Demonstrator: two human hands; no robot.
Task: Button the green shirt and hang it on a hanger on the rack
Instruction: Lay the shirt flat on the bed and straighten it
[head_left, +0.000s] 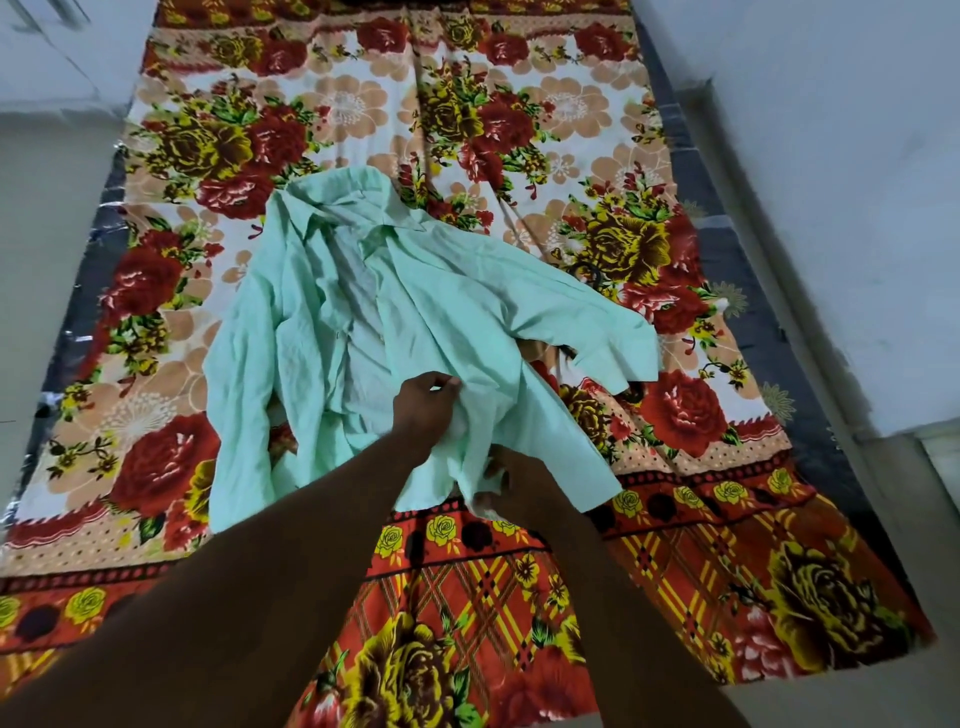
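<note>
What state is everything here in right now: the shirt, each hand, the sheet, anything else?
green shirt: lies crumpled on the sheet, front open, not on a hanger.
left hand: pinches the shirt's front edge low down.
right hand: grips the shirt's lower front fabric.
floral sheet: spread out, a few creases.
dark hook: peeks out from under the shirt, perhaps a hanger; the rest is hidden.

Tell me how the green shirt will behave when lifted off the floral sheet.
Probably floppy: the green shirt lies crumpled in soft folds, and bunches where the left hand and right hand pinch it. Likely light, since the thin cloth shows creases throughout. Its loose sleeves would probably dangle and drag over the floral sheet.
</note>
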